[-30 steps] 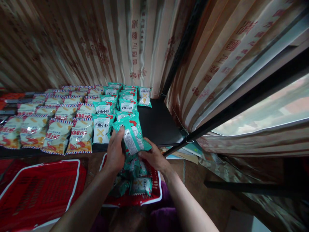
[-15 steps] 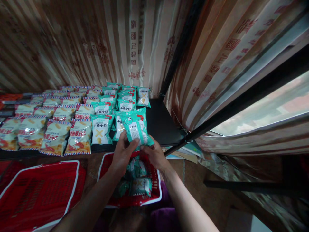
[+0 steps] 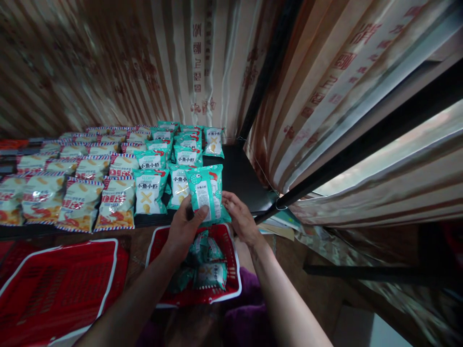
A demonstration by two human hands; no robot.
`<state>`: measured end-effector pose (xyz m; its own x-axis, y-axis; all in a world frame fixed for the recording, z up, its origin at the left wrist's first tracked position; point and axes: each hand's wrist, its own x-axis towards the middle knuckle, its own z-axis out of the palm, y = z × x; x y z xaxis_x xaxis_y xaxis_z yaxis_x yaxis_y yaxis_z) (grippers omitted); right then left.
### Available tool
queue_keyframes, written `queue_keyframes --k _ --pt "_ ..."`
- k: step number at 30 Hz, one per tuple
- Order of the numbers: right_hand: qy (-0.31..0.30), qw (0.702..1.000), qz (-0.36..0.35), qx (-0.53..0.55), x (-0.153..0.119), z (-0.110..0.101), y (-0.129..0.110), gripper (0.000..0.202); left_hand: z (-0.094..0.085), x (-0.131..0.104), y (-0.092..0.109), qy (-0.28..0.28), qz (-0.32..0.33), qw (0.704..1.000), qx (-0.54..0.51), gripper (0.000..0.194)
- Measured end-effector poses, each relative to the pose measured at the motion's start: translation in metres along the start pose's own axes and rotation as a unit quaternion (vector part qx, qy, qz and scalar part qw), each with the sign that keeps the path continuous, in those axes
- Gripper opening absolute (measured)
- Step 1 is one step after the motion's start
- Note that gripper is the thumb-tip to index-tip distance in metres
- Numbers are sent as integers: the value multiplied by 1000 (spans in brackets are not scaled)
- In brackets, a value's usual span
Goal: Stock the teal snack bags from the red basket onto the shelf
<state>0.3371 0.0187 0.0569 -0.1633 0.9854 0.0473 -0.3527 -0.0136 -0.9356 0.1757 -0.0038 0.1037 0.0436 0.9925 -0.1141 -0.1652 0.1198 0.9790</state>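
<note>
My left hand (image 3: 185,226) grips the lower left side of a teal snack bag (image 3: 205,195), thumb across its front. The bag is upright, with its printed panel facing me. At its right edge is my right hand (image 3: 241,217), fingers loosely extended; whether the fingertips touch the bag is hard to tell. Just behind stand teal-and-white snack bags (image 3: 149,192) in rows on a black shelf (image 3: 242,178). Below my hands, a red basket (image 3: 234,270) with a white rim contains several teal bags (image 3: 211,275).
Rows of cream snack bags with striped edges (image 3: 115,205) fill the shelf's left part. A second red basket (image 3: 68,284) stands at lower left. A black metal bar (image 3: 325,159) slants across the right side, and patterned curtains (image 3: 162,62) hang behind the shelf.
My right hand has come off the bag's lower right corner and moved right and up, its fingers loosening. The bag has turned more upright in my left hand.
</note>
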Motion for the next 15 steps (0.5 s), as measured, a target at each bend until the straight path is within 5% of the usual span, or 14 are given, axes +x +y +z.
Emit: queue_keyframes --k 15 --pt "-2 998 -48 -45 0 -3 0 49 0 0 -2 -53 -9 998 41 57"
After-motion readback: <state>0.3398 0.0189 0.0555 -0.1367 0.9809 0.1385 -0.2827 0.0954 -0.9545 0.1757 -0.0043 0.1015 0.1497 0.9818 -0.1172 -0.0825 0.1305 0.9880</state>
